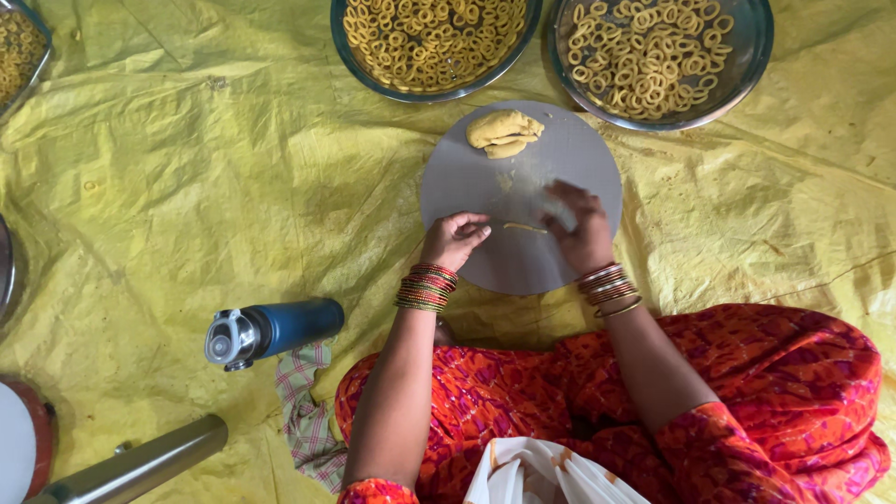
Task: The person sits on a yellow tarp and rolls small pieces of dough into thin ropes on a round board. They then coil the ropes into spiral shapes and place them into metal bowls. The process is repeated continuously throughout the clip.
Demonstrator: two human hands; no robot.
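Both hands are working a thin dough strip [525,227] on the round grey board [476,177]: left hand [455,239] pinching one end, right hand [581,229] pressing flat, fingers together. Dough lump [504,132] is sitting just beyond them near the far edge, with loads of open yellow sheet [187,168] off to the left.

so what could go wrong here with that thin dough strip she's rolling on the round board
1. The thin yellow dough strip lies stretched between the left hand and right hand; uneven rolling could snap it.
2. The round grey board rests on a wrinkled yellow plastic sheet, so it may rock or slide under pressure.
3. The yellow dough lump sits uncovered near the board's far edge and might dry out or get nudged off.
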